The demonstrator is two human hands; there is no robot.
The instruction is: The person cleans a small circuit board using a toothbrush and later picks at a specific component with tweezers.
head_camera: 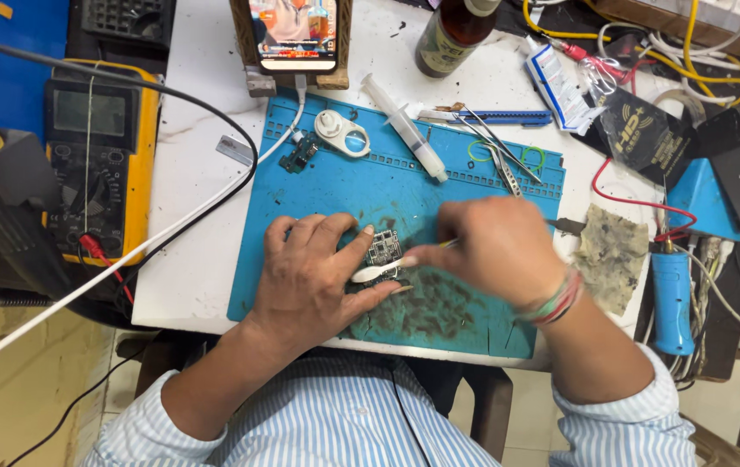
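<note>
A small green circuit board (383,248) lies on a blue work mat (318,190). My left hand (313,272) rests flat on the mat and pins the board with thumb and fingers. My right hand (495,246) grips a white brush (378,271), its head lying across the board's near edge. Dark smears stain the mat in front of the board.
On the mat's far edge lie a syringe (404,130), tweezers (495,147), a white round tool (341,132) and a small board (301,153). A phone (296,33) stands behind, a yellow multimeter (97,156) at left, a dirty rag (610,255) and cables at right.
</note>
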